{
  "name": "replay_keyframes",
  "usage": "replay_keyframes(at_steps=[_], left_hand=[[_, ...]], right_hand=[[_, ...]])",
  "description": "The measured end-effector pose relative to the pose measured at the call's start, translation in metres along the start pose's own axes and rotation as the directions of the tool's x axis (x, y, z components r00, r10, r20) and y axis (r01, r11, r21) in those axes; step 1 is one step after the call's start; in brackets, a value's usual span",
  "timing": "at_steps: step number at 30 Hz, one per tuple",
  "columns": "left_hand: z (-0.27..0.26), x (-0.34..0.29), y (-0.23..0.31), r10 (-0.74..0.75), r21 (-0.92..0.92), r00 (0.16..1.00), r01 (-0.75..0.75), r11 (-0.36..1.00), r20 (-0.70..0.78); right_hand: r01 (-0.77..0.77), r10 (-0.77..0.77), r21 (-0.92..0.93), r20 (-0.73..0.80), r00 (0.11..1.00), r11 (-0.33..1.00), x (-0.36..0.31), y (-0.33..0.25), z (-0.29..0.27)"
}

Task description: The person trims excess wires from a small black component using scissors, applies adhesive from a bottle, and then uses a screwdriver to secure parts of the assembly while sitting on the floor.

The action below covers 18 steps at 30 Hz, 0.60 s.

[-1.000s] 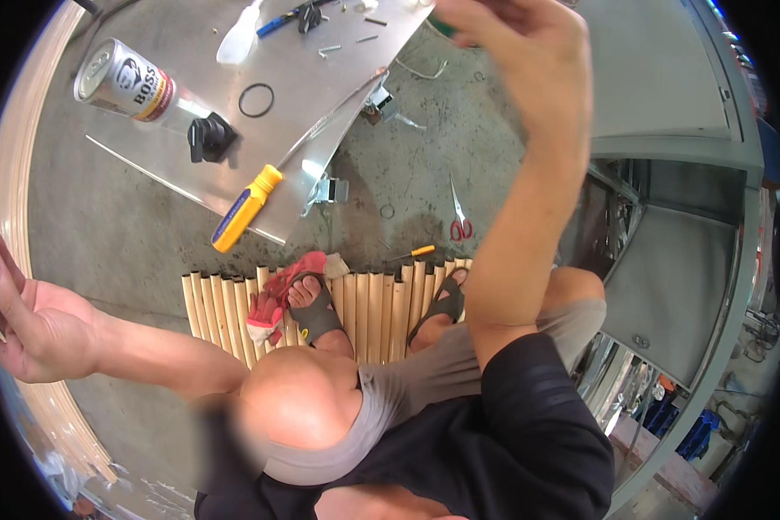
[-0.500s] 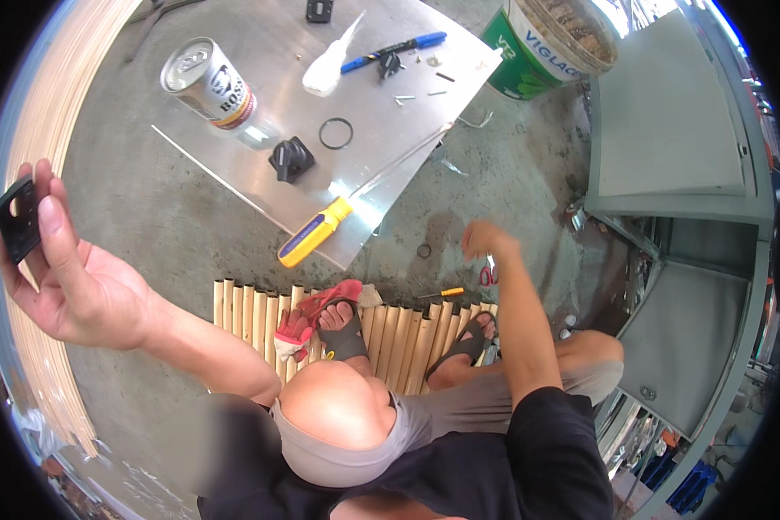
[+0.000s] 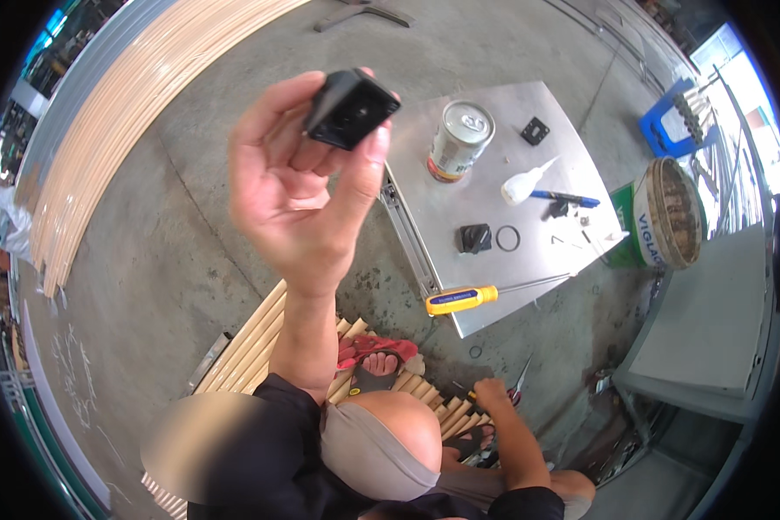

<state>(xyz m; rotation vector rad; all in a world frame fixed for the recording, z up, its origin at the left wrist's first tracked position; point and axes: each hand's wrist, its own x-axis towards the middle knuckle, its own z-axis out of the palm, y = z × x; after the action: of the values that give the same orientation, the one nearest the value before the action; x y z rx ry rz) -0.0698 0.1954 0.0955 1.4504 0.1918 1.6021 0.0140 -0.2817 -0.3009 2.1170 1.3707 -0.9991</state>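
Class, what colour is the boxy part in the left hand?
The boxy part is black, clearest in the head view.

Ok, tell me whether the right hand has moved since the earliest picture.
Yes: the right hand has come nearer the person's body, from well beyond the red-handled scissors to just left of their handles.

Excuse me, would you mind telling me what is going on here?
The person's left hand holds up a black blocky part. The right hand is low, beside the red-handled scissors; whether it grips anything is unclear. A silver can stands on the shiny metal tabletop, where a yellow-handled screwdriver lies.
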Motion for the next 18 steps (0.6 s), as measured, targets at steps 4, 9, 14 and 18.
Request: replay_keyframes(at_steps=[4, 9, 14, 18], left_hand=[[-0.005, -0.001, 0.001, -0.014, 0.008, 0.999, 0.013, 1.0, 0.029], [-0.005, 0.002, 0.002, -0.051, -0.048, 0.999, 0.051, 0.998, -0.004], [-0.003, 0.004, 0.008, -0.052, -0.075, 0.999, 0.053, 0.996, 0.016], [-0.004, 0.006, 0.013, -0.085, -0.063, 0.996, 0.085, 0.994, 0.01]], right_hand=[[0.135, -0.136, 0.019, 0.106, 0.985, 0.991, -0.008, -0.001, -0.039], [0.347, -0.408, 0.407, 0.071, 0.91, 0.845, -0.04, 0.024, -0.136], [0.075, -0.34, 0.754, 0.204, 0.918, 0.653, -0.111, 0.003, -0.278], [0.439, -0.398, 0.678, -0.23, 0.888, 0.589, -0.163, -0.013, -0.391]])
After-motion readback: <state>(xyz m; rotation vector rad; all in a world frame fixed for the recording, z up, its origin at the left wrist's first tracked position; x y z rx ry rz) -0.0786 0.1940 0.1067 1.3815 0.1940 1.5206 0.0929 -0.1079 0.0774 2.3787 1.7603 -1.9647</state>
